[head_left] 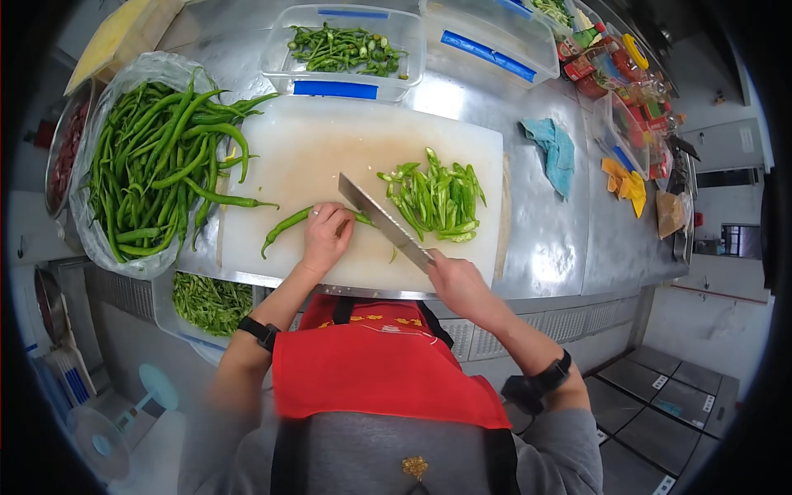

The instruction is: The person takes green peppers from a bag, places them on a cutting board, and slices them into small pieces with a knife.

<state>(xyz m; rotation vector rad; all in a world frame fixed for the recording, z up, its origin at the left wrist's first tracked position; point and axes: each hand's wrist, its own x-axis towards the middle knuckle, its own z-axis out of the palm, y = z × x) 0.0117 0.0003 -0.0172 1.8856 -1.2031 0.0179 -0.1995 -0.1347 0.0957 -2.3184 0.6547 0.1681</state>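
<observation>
My left hand (pixel 326 237) presses down on a long green chili pepper (pixel 285 227) lying on the white cutting board (pixel 330 148). My right hand (pixel 458 285) grips the handle of a cleaver-style knife (pixel 381 219), whose blade angles over the pepper's right end beside my left fingers. A pile of cut green pepper pieces (pixel 436 198) lies on the board just right of the blade.
A big bag-lined bowl of whole green peppers (pixel 157 157) sits left of the board. A clear tub of pepper stems (pixel 346 49) and a second clear tub (pixel 491 41) stand behind it. A blue cloth (pixel 551 153) lies at the right. A bin of scraps (pixel 206 301) hangs below the counter edge.
</observation>
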